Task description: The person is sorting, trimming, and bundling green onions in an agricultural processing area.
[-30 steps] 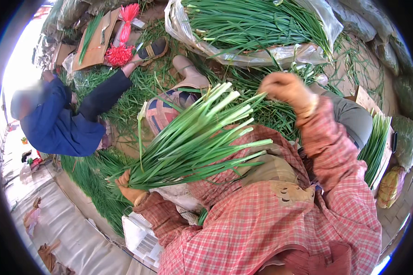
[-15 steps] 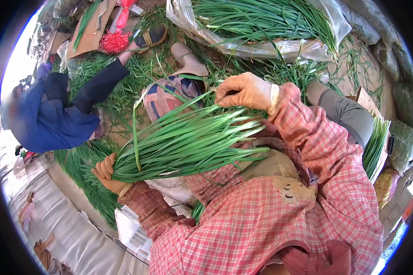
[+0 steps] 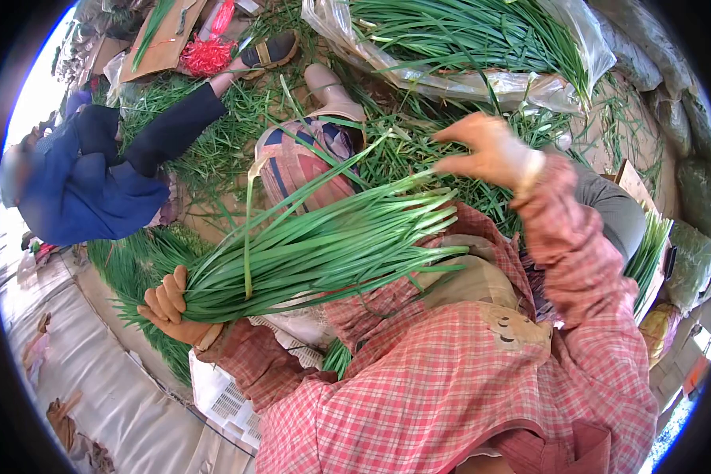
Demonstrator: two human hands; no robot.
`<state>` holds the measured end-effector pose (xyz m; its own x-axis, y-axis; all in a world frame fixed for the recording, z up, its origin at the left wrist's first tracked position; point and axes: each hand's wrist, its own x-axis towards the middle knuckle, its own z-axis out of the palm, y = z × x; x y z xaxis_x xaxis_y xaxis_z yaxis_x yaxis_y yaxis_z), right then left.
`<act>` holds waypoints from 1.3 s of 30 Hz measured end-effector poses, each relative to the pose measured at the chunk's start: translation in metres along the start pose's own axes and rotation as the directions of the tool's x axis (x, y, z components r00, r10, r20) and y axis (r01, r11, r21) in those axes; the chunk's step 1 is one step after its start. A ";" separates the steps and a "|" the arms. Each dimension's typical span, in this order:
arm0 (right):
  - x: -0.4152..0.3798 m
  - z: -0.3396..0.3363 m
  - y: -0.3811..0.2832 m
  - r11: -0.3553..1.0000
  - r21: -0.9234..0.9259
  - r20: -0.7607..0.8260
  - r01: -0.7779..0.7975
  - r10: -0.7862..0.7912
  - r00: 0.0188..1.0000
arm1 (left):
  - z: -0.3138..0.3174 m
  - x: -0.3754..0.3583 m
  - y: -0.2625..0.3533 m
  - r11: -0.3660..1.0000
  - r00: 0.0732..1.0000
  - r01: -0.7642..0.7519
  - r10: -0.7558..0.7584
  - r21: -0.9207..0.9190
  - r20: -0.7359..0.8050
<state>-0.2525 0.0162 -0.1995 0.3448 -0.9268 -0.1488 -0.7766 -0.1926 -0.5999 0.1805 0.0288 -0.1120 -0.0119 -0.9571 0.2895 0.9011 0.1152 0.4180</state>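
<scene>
A bundle of long green stalks lies across my lap, its pale ends pointing right. My left hand, in a tan glove, is wrapped round the leafy end of the bundle at the left. My right hand, gloved too, is raised beyond the pale ends with thumb and fingers apart, touching nothing. One bent leaf stands out from the bundle and crosses over its near side.
A plastic-lined container of green stalks is at the top. Another person in blue sits at the left. Loose leaves litter the ground. Red string lies by cardboard. More stalks are at the right.
My right hand has let go of a stalk at the pale ends, opened and moved right. My left hand has shifted slightly left with the bundle.
</scene>
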 end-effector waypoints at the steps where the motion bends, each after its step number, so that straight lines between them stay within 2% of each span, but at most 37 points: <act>1: 0.019 0.011 -0.019 0.997 0.068 0.199 -0.035 0.021 0.980 | -0.002 -0.002 0.005 0.979 0.998 -0.034 0.024 -0.200 -0.051; 2: 0.036 0.023 -0.032 0.982 0.189 0.324 -0.010 -0.053 0.945 | -0.002 -0.002 0.008 0.918 0.994 -0.074 0.035 -0.389 -0.107; 3: 0.050 0.035 -0.045 0.939 0.343 0.381 0.012 -0.150 0.912 | 0.005 0.001 0.003 0.963 0.996 -0.054 0.034 -0.264 -0.077; 4: 0.055 0.043 -0.058 0.860 0.508 0.314 0.044 -0.232 0.921 | 0.019 0.006 -0.007 0.990 0.998 -0.038 0.032 -0.134 -0.050; 5: 0.057 0.057 -0.070 0.778 0.625 0.180 0.057 -0.214 0.960 | 0.031 0.011 -0.013 1.000 0.999 -0.027 0.027 -0.001 -0.025; 7: 0.055 0.064 -0.079 0.726 0.659 0.218 -0.197 0.066 0.974 | 0.044 0.019 -0.014 0.975 0.997 -0.044 0.029 0.218 0.072; 8: 0.048 0.071 -0.078 0.572 0.813 0.090 -0.111 0.065 0.994 | 0.051 0.024 -0.016 0.946 0.993 -0.059 0.021 0.320 0.120; 11: 0.017 0.060 -0.072 0.083 0.993 0.071 -0.088 0.184 0.980 | 0.077 0.045 -0.027 0.982 0.988 -0.079 0.054 0.173 0.148; 12: 0.010 0.057 -0.059 0.015 1.000 0.002 -0.005 0.192 0.981 | 0.064 0.050 -0.011 0.919 0.975 -0.220 0.211 0.326 0.064; 13: 0.005 0.049 -0.048 -0.146 0.989 0.009 0.027 0.237 0.972 | 0.050 0.054 0.004 0.813 0.932 -0.303 0.361 0.497 -0.022; 14: -0.002 0.028 -0.033 -0.375 0.926 0.128 -0.050 0.188 0.974 | 0.039 0.057 0.012 0.815 0.935 -0.283 0.353 0.506 -0.044; 15: -0.014 0.010 -0.023 -0.355 0.935 0.073 0.027 0.266 0.961 | 0.030 0.060 0.019 0.815 0.936 -0.265 0.345 0.515 -0.063; 16: -0.024 -0.008 -0.006 -0.255 0.966 0.050 0.035 0.320 0.946 | 0.022 0.064 0.024 0.815 0.938 -0.250 0.338 0.523 -0.079; 18: -0.046 -0.023 0.042 -0.252 0.958 -0.041 0.140 0.363 0.931 | 0.013 0.071 0.029 0.812 0.938 -0.220 0.328 0.540 -0.110; 19: -0.061 -0.030 0.066 -0.229 0.963 -0.072 0.142 0.290 0.954 | 0.012 0.074 0.028 0.811 0.939 -0.198 0.317 0.551 -0.130; 20: -0.076 -0.032 0.082 -0.051 0.993 -0.078 0.102 0.356 0.931 | 0.017 0.064 0.019 0.949 0.984 -0.092 0.134 0.302 -0.120; 21: -0.088 -0.032 0.110 0.330 0.904 0.045 -0.270 0.557 0.829 | 0.018 0.054 0.015 0.943 0.967 -0.103 0.170 0.317 -0.191; 22: -0.094 -0.019 0.116 0.830 0.290 -0.196 -0.476 0.539 0.819 | 0.014 0.043 0.013 0.936 0.943 -0.115 0.208 0.334 -0.261; 23: -0.095 -0.014 0.098 0.703 -0.516 -0.344 -0.489 0.353 0.870 | 0.009 0.035 0.014 0.928 0.913 -0.124 0.245 0.351 -0.327; 24: -0.090 -0.010 0.081 0.756 -0.424 -0.447 -0.499 0.305 0.841 | -0.001 0.028 0.018 0.912 0.906 -0.125 0.266 0.392 -0.329; 25: -0.077 -0.012 0.057 0.901 -0.260 -0.522 -0.347 0.171 0.836 | -0.013 0.017 0.025 0.891 0.897 -0.130 0.293 0.435 -0.332; 26: -0.062 -0.013 0.033 0.988 -0.060 -0.552 -0.146 0.089 0.829 | -0.021 0.007 0.032 0.867 0.887 -0.129 0.317 0.480 -0.335; 27: -0.048 -0.013 -0.003 0.972 0.236 -0.545 -0.007 0.138 0.827 | -0.023 0.000 0.033 0.889 0.886 -0.130 0.304 0.439 -0.351; 28: -0.034 -0.002 -0.021 0.941 0.329 -0.547 0.079 0.122 0.828 | -0.024 -0.007 0.031 0.909 0.884 -0.134 0.289 0.394 -0.366; 29: -0.020 0.009 -0.038 0.936 0.341 -0.551 0.088 0.123 0.826 | -0.030 -0.017 0.032 0.927 0.883 -0.142 0.276 0.346 -0.379; 31: 0.001 0.015 -0.071 0.922 0.354 -0.334 -0.154 0.279 0.900 | -0.091 -0.036 0.074 0.872 0.857 -0.124 0.335 0.474 -0.392; 32: 0.012 0.018 -0.082 0.912 0.329 -0.201 -0.247 0.323 0.925 | -0.064 -0.039 0.050 0.929 0.845 -0.185 0.317 0.321 -0.430; 33: 0.022 0.025 -0.087 0.905 0.305 -0.087 -0.298 0.338 0.937 | -0.057 -0.043 0.043 0.931 0.845 -0.203 0.323 0.302 -0.426; 35: 0.039 0.047 -0.093 0.844 0.448 -0.022 -0.295 0.340 0.940 | -0.043 -0.050 0.026 0.935 0.846 -0.239 0.333 0.263 -0.416; 37: 0.064 0.071 -0.089 0.654 0.687 0.064 -0.317 0.381 0.923 | -0.023 -0.054 0.011 0.921 0.889 -0.202 0.315 0.334 -0.331; 38: 0.066 0.073 -0.088 0.573 0.760 0.074 -0.308 0.394 0.916 | -0.019 -0.055 0.008 0.934 0.892 -0.210 0.304 0.288 -0.335; 39: 0.069 0.078 -0.088 0.427 0.873 0.061 -0.237 0.387 0.920 | -0.019 -0.054 0.009 0.937 0.890 -0.215 0.304 0.275 -0.340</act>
<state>-0.1192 -0.0053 -0.2183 0.0491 -0.9076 -0.4170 0.0472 0.4191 -0.9067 0.1975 0.0770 -0.1404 0.4109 -0.9071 0.0915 0.7277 0.3868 0.5665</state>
